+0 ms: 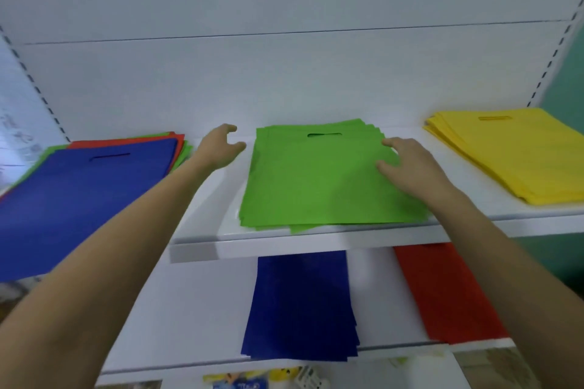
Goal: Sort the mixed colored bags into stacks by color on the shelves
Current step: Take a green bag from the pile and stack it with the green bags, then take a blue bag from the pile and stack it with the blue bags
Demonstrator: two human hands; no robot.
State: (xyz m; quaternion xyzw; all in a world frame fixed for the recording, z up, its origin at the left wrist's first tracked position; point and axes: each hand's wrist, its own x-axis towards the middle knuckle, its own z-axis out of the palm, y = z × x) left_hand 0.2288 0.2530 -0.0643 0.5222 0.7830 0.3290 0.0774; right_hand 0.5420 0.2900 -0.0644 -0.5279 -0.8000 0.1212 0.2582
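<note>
Hands are placed at the green stack (316, 180) on the upper shelf (202, 251): the right hand (407, 164) is laid on its right part, fingers relaxed and spread, and the left hand (221, 145) is held just left of it, loosely curled, nothing gripped. The mixed pile (85, 199) is seen at the left, blue uppermost, red and green edges beneath. A yellow stack (512, 151) lies right; a blue stack (300, 306) and a red stack (442, 290) lie below. Fanned green edges are best squared from both sides.

Upper shelf (215, 199), green stack (316, 180), yellow stack (512, 151), lower shelf (196, 309), blue stack (300, 303), red stack (442, 290)
</note>
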